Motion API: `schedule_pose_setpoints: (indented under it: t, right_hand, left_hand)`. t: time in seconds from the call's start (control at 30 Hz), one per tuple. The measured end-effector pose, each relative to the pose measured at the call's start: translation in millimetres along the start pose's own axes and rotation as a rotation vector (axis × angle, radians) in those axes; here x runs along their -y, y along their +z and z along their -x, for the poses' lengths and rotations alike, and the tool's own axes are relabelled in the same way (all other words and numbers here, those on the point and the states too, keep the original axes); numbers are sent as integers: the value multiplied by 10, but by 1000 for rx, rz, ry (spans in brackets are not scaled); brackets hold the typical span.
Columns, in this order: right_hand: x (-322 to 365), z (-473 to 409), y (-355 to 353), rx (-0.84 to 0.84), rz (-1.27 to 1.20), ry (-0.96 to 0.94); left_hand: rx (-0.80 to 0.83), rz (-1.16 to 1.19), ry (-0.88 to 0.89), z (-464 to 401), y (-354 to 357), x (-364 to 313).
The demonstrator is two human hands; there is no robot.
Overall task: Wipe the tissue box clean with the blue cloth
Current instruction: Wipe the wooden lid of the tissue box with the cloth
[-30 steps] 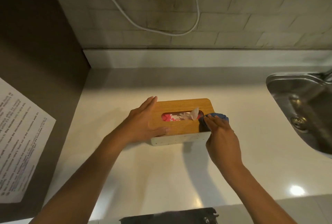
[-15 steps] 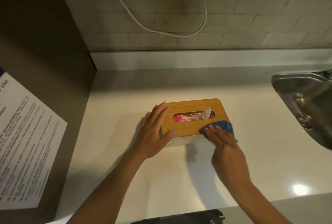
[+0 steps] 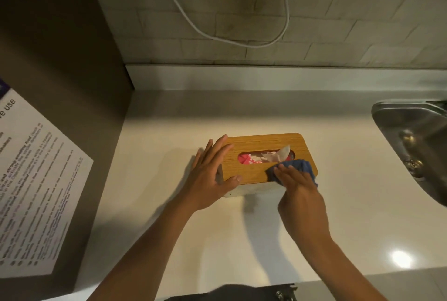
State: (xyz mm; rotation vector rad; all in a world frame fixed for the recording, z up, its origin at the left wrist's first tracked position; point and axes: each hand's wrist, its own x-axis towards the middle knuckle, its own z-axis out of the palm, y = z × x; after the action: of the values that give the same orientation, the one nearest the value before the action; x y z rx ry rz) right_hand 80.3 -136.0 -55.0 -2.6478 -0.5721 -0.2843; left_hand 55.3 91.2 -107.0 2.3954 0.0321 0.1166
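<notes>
At the bottom edge, a dark object [image 3: 232, 293] with a bit of metal hardware shows only partly; what it is cannot be told. Two bare forearms reach up from there over a pale countertop [image 3: 242, 240]. The right hand [image 3: 300, 187] lies palm down on the blue cloth [image 3: 301, 167], its fingers bent over the bunched fabric and pressing it against the near right corner of the tissue box [image 3: 261, 155]. The left hand [image 3: 210, 175] steadies the box's left end: its fingers are straight and close together along the end and top edge, and its thumb lies on the near edge of the lid. The box stands on the countertop's middle, with a wooden lid over a pale speckled base. Through the lid's oval slot a white tissue [image 3: 280, 154] pokes up above something pink. To the right, a steel sink [image 3: 411, 136] is set into the counter. To the left, a printed sheet [image 3: 31, 180] is stuck on a dark panel. Beyond, a white cable [image 3: 232, 39] loops across the tiled wall.
</notes>
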Motion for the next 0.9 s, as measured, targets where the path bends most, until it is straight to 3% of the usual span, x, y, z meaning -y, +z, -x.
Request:
schedule_pose_setpoints:
  t: [0.07,0.17,0.37,0.53,0.77,0.9]
  right_hand:
    - [211,-125,33,-13,14,21]
    - [558,-71,176,10,-8,-98]
    - [326,86,159,16,-58,-94]
    - [555,-28,121,37,-28,-130]
    - [858,-266,302,168,15,-261]
    - [912,-479,339,180,21,-224]
  left_hand:
    - [31,22,-7,-6,-18,4]
    - [50,35,-17,-2,-40,0]
    - [76,-18,-6,-5,-175,12]
    - [129,23,-124,-56,-322,-109]
    - [30,168,-101,-89,-240,-58]
    - [42,165,-75,-112,-241,-16]
